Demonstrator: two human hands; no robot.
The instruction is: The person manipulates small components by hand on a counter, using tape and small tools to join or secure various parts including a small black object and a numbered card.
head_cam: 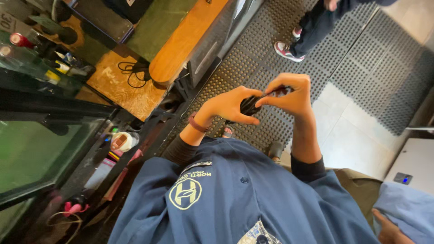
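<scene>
Dark, ribbed and small, the black object [251,105] sits pinched between both hands in mid-air, just above centre of the view and over the studded floor mat [361,68]; what it is exactly cannot be told. At nine o'clock lies the glass-topped counter [40,149] with small clutter along its edge, and at eleven o'clock the wooden bench [185,40] with a black cable [131,72] coiled beside it. Moving right, the left hand [228,106], a band on its wrist, cups the black object from below with the fingers curled around its near end. The right hand [289,95] closes on the far end from above, thumb and fingertips clenched on it. Both grasps look light and rest on the ends only, so a twist or pull could, I judge, slip the piece free and drop it onto the mat, where the holes might hide it. At one o'clock another person's shoe [287,51] stands close enough to tread on anything fallen. At four o'clock a second person's hand [389,230] rests near a white box [413,165].
</scene>
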